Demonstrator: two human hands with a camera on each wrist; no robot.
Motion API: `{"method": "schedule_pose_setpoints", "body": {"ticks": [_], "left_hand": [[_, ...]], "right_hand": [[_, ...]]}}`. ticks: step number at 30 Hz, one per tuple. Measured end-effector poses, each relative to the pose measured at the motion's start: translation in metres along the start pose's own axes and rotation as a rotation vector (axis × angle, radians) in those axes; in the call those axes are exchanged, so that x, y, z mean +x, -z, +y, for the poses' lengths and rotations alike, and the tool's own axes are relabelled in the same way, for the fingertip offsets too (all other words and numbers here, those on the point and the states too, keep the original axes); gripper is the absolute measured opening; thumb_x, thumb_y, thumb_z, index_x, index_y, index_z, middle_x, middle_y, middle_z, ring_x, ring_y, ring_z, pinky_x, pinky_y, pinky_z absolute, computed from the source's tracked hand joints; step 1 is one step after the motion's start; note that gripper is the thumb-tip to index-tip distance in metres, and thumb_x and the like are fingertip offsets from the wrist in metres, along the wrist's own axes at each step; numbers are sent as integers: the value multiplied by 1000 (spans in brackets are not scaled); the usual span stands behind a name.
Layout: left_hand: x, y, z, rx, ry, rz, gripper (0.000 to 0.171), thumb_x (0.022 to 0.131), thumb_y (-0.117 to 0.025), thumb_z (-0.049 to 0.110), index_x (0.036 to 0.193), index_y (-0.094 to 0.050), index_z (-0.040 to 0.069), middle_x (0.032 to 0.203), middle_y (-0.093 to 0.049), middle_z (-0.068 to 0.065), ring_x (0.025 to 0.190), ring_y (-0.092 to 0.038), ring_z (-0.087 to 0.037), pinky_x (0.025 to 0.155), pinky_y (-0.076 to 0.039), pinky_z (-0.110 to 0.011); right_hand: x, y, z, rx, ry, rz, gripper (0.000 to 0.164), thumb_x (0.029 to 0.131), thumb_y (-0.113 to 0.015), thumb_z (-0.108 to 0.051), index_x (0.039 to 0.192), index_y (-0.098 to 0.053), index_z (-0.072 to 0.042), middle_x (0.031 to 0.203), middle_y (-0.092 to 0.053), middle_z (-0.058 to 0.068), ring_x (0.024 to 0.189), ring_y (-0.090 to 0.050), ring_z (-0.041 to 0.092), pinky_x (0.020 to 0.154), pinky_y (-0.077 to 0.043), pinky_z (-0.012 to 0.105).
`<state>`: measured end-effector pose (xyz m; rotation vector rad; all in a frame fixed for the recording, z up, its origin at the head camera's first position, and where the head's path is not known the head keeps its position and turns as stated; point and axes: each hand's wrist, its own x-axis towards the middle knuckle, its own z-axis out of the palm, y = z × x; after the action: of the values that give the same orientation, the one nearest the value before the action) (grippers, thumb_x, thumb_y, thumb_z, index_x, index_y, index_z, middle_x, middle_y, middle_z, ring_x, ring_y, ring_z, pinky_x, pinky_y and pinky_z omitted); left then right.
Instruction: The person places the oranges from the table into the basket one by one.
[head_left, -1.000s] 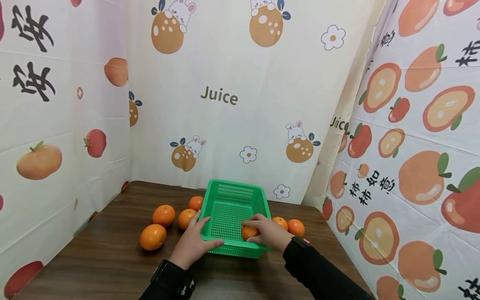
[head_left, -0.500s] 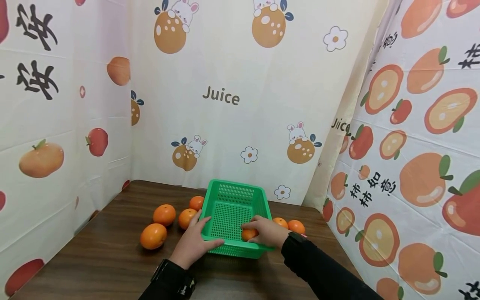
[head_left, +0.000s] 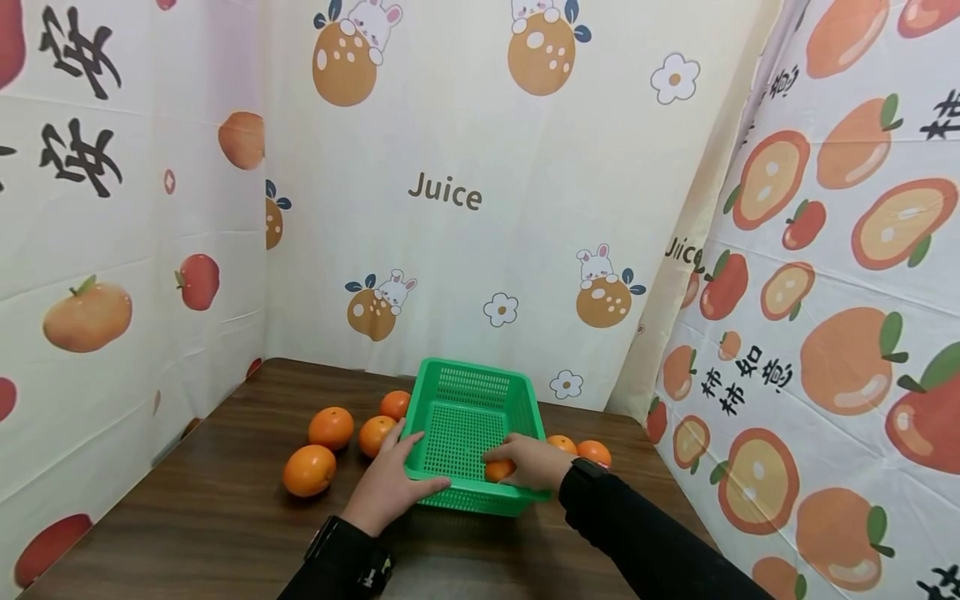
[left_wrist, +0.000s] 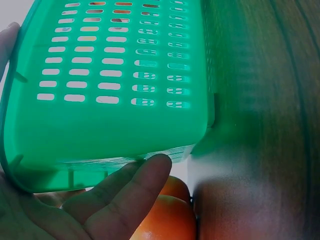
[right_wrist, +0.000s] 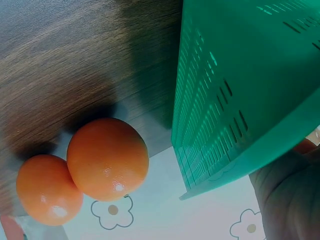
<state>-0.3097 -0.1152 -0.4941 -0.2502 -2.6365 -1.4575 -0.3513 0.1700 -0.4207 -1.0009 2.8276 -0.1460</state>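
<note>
A green plastic basket (head_left: 459, 429) with slotted walls stands on the table. My left hand (head_left: 392, 479) lies at its front-left corner, thumb along the front rim and spread fingers beside the left wall. In the left wrist view, those fingers (left_wrist: 132, 200) stretch along the outside of the basket. Over the right rim reaches my right hand (head_left: 531, 461), its fingers curled round an orange (head_left: 498, 471) low inside the basket's front-right corner. Most of that orange is hidden by the hand; only a sliver shows past the rim in the right wrist view.
Left of the basket sit several oranges, among them a near one (head_left: 309, 471) and one beside my left fingers (head_left: 377, 436). Two more, a larger-looking orange (right_wrist: 107, 159) and its neighbour (right_wrist: 49, 190), touch right of the basket. Printed cloths (head_left: 450, 250) wall the dark wooden table (head_left: 202, 517).
My right hand has settled slightly lower in the basket with the orange, and less of the orange shows. My left hand keeps its place at the corner. The head view has shifted slightly.
</note>
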Motion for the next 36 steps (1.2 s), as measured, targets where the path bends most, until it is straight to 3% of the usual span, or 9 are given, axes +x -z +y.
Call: {"method": "schedule_pose_setpoints", "body": {"ticks": [16, 28, 36], "left_hand": [[1, -1, -3, -3, -11, -4, 104, 77, -83, 73, 157, -53, 14, 177, -21, -17, 156, -35, -48, 111, -47, -67], [1, 1, -1, 1, -5, -7, 103, 76, -84, 73, 156, -54, 16, 177, -21, -16, 157, -35, -47, 112, -47, -67], [0, 1, -1, 5, 1, -3, 103, 76, -84, 73, 156, -54, 17, 177, -21, -16, 156, -36, -46, 111, -47, -67]], "right_hand": [[12, -14, 12, -35, -41, -48, 42, 100, -77, -29, 141, -70, -36, 122, -65, -2, 95, -55, 9, 86, -52, 29], [7, -5, -3, -20, -56, -70, 41, 102, -74, -22, 142, -71, -31, 123, -65, -1, 97, -57, 10, 88, -54, 30], [6, -2, -8, -21, -89, -97, 41, 103, -73, -27, 142, -69, -39, 122, -64, -5, 96, -54, 9, 88, -51, 28]]}}
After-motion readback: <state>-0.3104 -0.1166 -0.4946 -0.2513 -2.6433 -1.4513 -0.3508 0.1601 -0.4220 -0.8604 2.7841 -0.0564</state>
